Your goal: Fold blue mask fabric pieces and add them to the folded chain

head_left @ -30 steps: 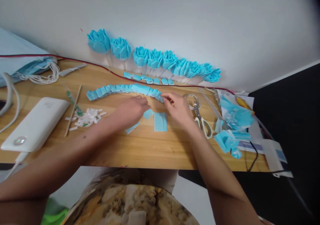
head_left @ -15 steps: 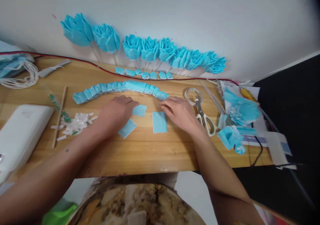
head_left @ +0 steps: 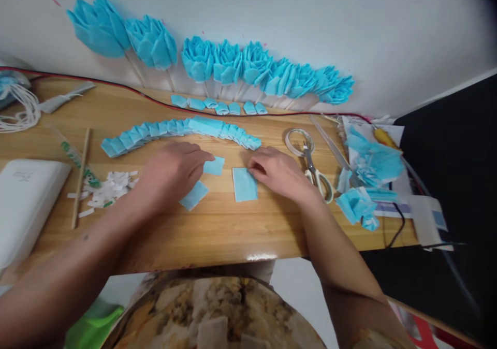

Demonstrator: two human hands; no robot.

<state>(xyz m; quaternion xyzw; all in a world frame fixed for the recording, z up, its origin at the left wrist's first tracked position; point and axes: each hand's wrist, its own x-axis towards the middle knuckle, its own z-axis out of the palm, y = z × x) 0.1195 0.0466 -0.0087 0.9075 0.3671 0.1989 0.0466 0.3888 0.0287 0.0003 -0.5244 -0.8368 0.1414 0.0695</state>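
Three small blue paper-like squares lie in front of me. My left hand (head_left: 173,170), palm down, has its forefinger at the edge of the upper square (head_left: 215,166); thumb and forefinger are apart. Below that hand, a tilted square (head_left: 194,195) rests on the wood. My right hand (head_left: 277,173) has its bent fingertips at the upper right edge of the right-hand square (head_left: 244,185), with a gap between thumb and fingers. Neither hand lifts anything. Just beyond the hands curves a row of folded blue pieces (head_left: 155,129).
Blue flowers on sticks (head_left: 198,59) lean against the wall. Scissors (head_left: 318,178) and a tape roll (head_left: 300,143) lie right, near crumpled blue material (head_left: 368,160). White scraps (head_left: 111,188), a wooden stick (head_left: 81,180) and a white power bank (head_left: 33,204) lie left. A red-black cable (head_left: 132,96) crosses the back.
The camera view has shifted slightly. Both hands stay by the same squares, with the left thumb now more apart from the forefinger. The squares stay flat on the table.
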